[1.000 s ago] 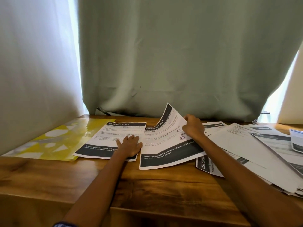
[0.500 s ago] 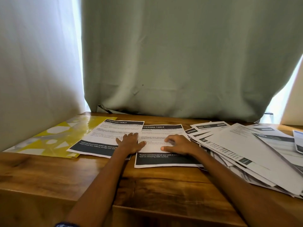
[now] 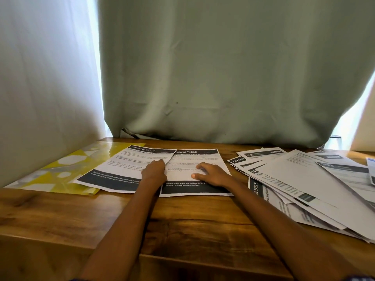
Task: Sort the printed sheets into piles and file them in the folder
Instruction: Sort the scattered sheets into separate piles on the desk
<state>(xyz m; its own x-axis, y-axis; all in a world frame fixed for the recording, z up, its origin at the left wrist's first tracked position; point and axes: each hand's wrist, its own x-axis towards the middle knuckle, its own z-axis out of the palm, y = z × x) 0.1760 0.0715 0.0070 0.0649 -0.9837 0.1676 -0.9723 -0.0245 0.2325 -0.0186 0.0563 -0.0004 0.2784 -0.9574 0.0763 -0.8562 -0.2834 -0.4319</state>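
Note:
Two printed sheets headed "DRESSING TABLE" lie side by side on the wooden table (image 3: 182, 224). My left hand (image 3: 154, 173) is curled on the right edge of the left sheet (image 3: 119, 169), and that edge is lifted slightly and overlaps the right sheet (image 3: 194, 189). My right hand (image 3: 211, 174) lies flat on the right sheet with its fingers spread. A yellow patterned folder (image 3: 60, 173) lies shut at the far left, partly under the left sheet. A loose, fanned heap of printed sheets (image 3: 304, 185) covers the right side of the table.
A grey-green curtain (image 3: 223, 78) hangs right behind the table's back edge, and a white curtain (image 3: 44, 88) closes off the left side. Bare wood runs along the front edge below both forearms.
My right hand laid the raised sheet flat and now rests on it. My left hand went from lying flat on the left sheet to gripping its right edge.

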